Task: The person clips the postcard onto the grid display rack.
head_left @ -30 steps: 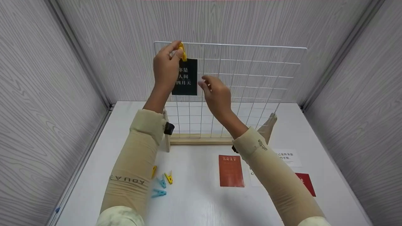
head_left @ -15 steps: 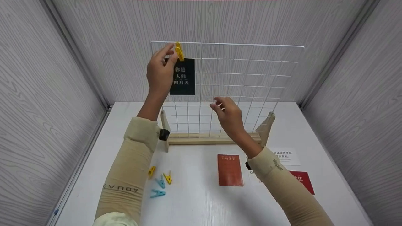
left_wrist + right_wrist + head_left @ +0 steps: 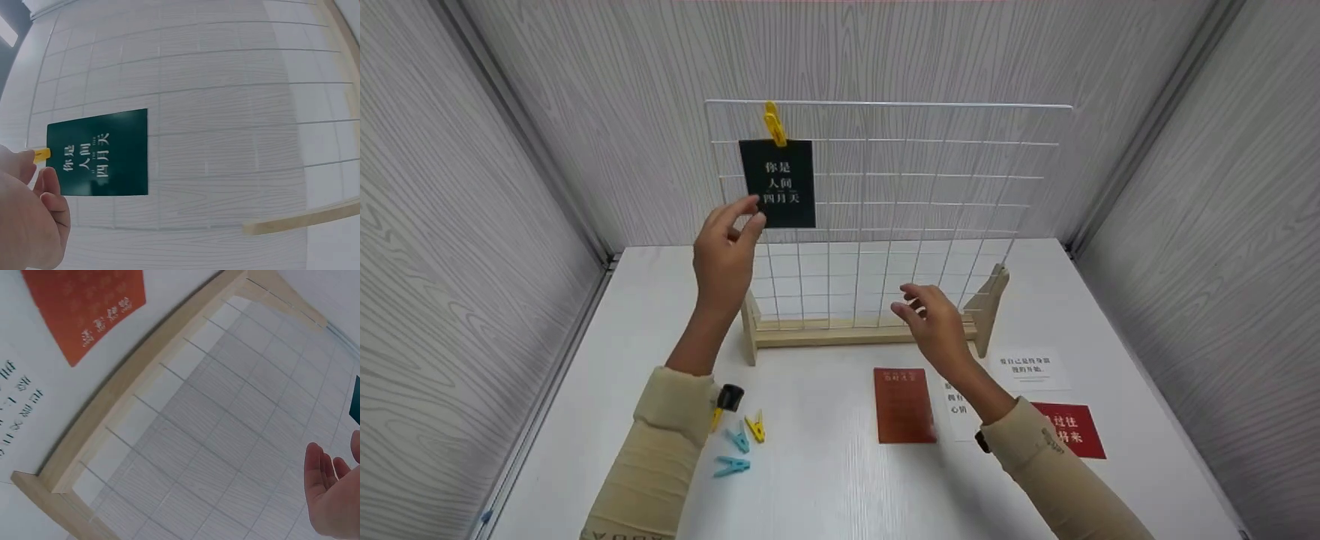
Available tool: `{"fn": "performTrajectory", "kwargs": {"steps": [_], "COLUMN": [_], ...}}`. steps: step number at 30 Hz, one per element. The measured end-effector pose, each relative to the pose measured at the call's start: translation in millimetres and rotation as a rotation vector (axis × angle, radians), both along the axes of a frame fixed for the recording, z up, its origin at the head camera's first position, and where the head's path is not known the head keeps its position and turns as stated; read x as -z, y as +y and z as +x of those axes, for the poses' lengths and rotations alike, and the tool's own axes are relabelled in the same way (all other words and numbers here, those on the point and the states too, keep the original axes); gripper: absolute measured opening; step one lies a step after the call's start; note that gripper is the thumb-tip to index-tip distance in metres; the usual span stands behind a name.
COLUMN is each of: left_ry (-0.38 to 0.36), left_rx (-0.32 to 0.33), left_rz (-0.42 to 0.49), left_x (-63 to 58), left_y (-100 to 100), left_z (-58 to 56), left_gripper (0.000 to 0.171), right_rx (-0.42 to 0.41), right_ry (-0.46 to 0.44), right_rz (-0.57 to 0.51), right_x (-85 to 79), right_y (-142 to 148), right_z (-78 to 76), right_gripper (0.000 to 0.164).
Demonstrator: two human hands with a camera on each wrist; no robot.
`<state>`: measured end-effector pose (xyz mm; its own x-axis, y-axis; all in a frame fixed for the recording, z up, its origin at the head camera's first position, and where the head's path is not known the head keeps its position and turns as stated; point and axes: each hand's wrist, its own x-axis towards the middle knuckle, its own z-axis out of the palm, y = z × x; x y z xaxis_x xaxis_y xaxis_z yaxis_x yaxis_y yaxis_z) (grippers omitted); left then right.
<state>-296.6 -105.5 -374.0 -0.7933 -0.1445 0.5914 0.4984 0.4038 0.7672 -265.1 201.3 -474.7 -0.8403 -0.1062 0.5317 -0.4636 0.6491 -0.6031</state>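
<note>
Pale grey wood-grain walls [image 3: 930, 45] rise on three sides of a smooth white tabletop [image 3: 825, 487], where we see a soft shadow below the right arm. A silvery wire grid panel [image 3: 889, 203] stands on the table in a pale wooden stand [image 3: 862, 337], its broad face toward us. Two arms in light beige sleeves [image 3: 660, 442] reach in. The left hand [image 3: 723, 255] holds a narrow gap between thumb and fingers, its fingertips overlapping the lower left of a hanging card from where we look; we cannot tell whether they touch. The right hand [image 3: 936, 322], loosely bent with thumb and fingers parted, grips nothing before the panel's lower right. The dark green rectangular paper card [image 3: 799, 184] hangs at the panel's upper left, long axis upright, white lettering facing us and reading right way up. Below, an orange-red rectangular card [image 3: 901, 409] lies with its long axis pointing toward the stand, near two white printed cards [image 3: 1027, 367] and a deep red card [image 3: 1080, 431]. Smallest, a yellow plastic clip [image 3: 775, 125] holds the dark card's top edge, its length nearly vertical and leaning slightly, upper end at the top wire. Two light blue plastic clips [image 3: 732, 466] and a loose yellow clip [image 3: 757, 427] lie at table left.
</note>
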Motion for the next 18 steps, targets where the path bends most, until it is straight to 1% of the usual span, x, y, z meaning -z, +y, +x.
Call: {"fn": "performTrajectory", "kwargs": {"steps": [4, 7, 10, 13, 18], "left_ry": [-0.071, -0.131, -0.2, -0.29, -0.475], "left_rx": [0.007, -0.019, -0.049, -0.08, -0.122], "left_rz": [-0.006, -0.04, -0.076, -0.111, -0.184], "left_x": [38.4, 65.7, 88.6, 109.3, 145.1], "left_y": [-6.4, -12.9, -18.6, -23.7, -30.0], "left_z": [14.7, 24.2, 33.3, 41.1, 50.7], "left_gripper": [0.034, 0.033, 0.033, 0.034, 0.037], "right_rx": [0.003, 0.007, 0.014, 0.022, 0.02], "right_ry": [-0.087, -0.14, -0.192, -0.243, -0.314], "right_rz": [-0.006, 0.0, 0.007, 0.024, 0.028], "right_x": [19.4, 33.4, 46.3, 58.9, 79.2], "right_y": [12.3, 19.6, 26.1, 31.9, 39.2], "right_z": [8.4, 12.8, 16.9, 20.2, 23.5], "right_gripper": [0.032, 0.031, 0.03, 0.032, 0.035]}}
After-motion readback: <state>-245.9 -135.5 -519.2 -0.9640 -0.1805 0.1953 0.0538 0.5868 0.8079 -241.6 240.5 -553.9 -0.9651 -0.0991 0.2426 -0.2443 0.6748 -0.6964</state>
